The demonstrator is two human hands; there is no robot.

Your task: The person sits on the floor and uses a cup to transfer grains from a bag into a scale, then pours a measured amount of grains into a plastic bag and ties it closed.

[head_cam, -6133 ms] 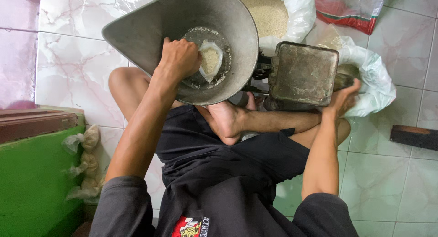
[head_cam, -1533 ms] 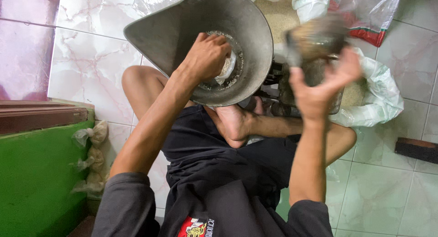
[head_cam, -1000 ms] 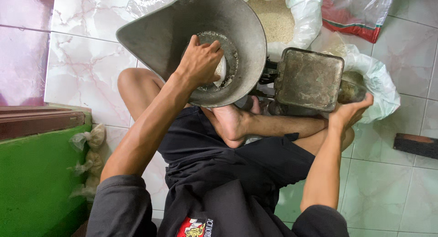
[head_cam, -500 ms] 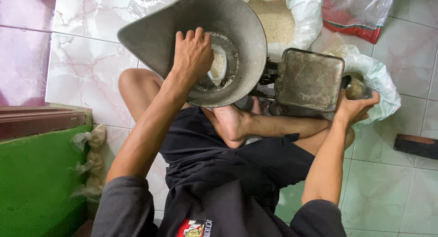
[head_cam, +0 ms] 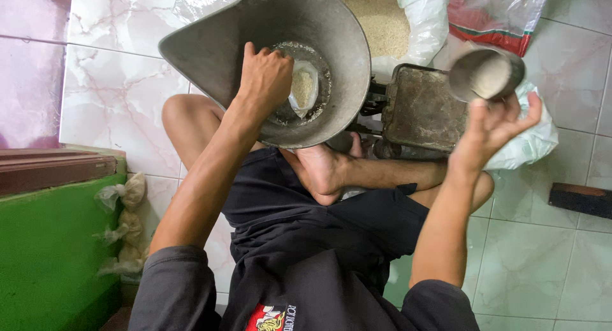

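left hand (head_cam: 266, 76) reaches into the grey metal scale pan (head_cam: 223, 44), fingers pinching a small clear bag of grain (head_cam: 302, 90). right hand (head_cam: 494, 124) grips a tilted metal cup (head_cam: 486, 74) above the scale's flat platform (head_cam: 421, 108).

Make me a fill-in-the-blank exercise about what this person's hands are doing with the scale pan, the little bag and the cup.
1. The left hand holds a small clear bag inside the metal ____ pan.
2. The right hand lifts a metal ____ with grain in it.
3. Beyond the pan sits an open white sack of ____.
4. Filled small bags lie beside the ____ box at the person's left.

Missing words: scale; cup; grain; green
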